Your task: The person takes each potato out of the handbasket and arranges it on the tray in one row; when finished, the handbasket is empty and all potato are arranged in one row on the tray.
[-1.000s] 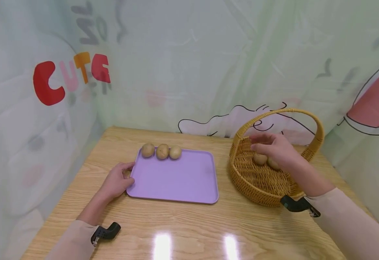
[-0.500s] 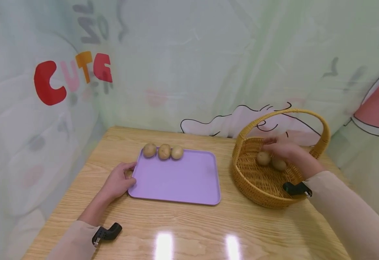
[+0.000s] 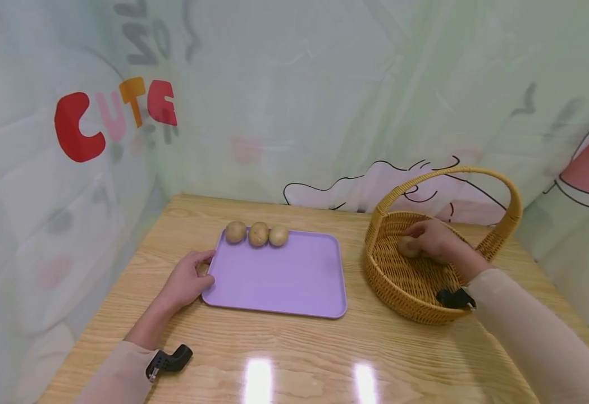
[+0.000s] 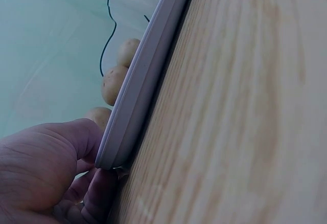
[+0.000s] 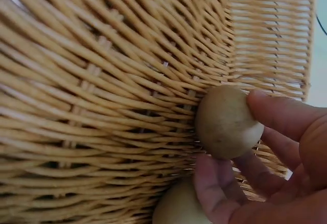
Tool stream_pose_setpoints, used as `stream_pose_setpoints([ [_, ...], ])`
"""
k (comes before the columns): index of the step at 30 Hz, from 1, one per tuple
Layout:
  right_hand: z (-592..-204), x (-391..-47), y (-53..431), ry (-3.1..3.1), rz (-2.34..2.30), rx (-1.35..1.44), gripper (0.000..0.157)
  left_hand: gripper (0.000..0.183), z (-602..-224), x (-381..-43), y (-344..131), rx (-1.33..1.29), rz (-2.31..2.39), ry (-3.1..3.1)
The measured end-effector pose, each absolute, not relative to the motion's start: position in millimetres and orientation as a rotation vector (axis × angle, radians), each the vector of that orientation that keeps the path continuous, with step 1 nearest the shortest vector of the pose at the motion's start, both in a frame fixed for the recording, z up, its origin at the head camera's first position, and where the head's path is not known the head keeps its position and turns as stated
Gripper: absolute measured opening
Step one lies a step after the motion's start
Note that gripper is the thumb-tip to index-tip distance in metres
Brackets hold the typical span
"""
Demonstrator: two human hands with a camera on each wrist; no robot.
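Note:
Inside the wicker basket (image 3: 392,286), my right hand (image 3: 439,242) holds a potato (image 5: 225,121) between thumb and fingers, low against the woven bottom. A second potato (image 5: 179,206) lies beside it, mostly under the hand in the head view. My left hand (image 3: 184,280) grips the left edge of a purple tray (image 3: 279,280), its thumb at the rim and fingers curled at the underside in the left wrist view. Three potatoes, the left one (image 3: 236,232), the middle one (image 3: 259,234) and the right one (image 3: 278,235), sit in a row along the tray's far left edge.
The basket's tall arched handle (image 3: 446,173) rises over my right hand and wrist. Tray and basket stand side by side on a wooden table (image 3: 304,353). A printed curtain (image 3: 284,101) hangs close behind the table and along its left side.
My right hand has gone lower into the basket and closed its fingers on a potato. The left hand stays at the tray edge. The head view has shifted slightly.

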State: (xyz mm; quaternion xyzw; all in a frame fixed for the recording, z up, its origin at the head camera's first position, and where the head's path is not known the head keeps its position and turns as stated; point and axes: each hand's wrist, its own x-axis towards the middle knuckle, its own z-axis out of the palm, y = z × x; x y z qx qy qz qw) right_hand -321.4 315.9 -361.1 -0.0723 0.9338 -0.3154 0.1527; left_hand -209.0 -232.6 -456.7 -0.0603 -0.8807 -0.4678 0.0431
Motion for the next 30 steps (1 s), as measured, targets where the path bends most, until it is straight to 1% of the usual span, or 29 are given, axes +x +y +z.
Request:
stream_pose_setpoints([
  [6,-362.8,-317.6,311.5,2.714,-0.865,-0.194,0.043,0.061,-454.9,-208.8,-231.4,-0.183,-1.445,-2.69],
  [12,-362.2,-315.0,315.2,2.663,-0.934,-0.201,0.047,0.061,-456.1,-208.4,-230.3,-0.185,-1.452,-2.69],
  [20,-345.7,-315.4,315.8,2.528,-1.147,-0.138,0.053,0.061,-456.4,-207.3,-229.7,-0.174,-1.441,-2.697],
  [25,-330.1,-303.9,311.1,2.54,-1.139,-0.161,0.057,0.062,-454.7,-207.8,-231.2,-0.17,-1.432,-2.708],
  [30,-322.1,-288.6,306.9,2.579,-1.144,-0.211,0.058,0.061,-455.3,-207.9,-232.2,-0.176,-1.402,-2.711],
])
